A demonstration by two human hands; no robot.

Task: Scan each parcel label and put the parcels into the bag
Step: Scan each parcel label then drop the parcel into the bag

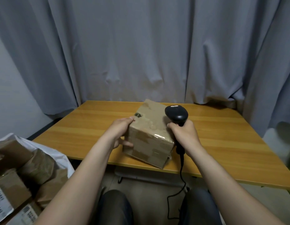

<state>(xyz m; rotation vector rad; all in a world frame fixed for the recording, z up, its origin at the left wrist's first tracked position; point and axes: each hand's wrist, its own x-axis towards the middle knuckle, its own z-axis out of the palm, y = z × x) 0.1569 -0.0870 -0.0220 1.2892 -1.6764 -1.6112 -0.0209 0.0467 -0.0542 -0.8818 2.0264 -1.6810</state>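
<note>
A taped brown cardboard parcel (149, 135) rests tilted near the front edge of the wooden table (222, 135). My left hand (120, 132) grips the parcel's left side, fingers over its top edge and thumb on its near face. In my right hand (184, 133) is the handle of a black barcode scanner (176, 114), whose head sits just above the parcel's right side. The scanner's cable (181, 176) hangs down off the table. No label shows on the faces of the parcel turned to me.
A white bag (48, 151) stands open at the lower left, holding several brown parcels (19, 176), some with printed labels. Grey curtains (141, 54) hang behind the table. My knees (113, 207) are below the table's front edge.
</note>
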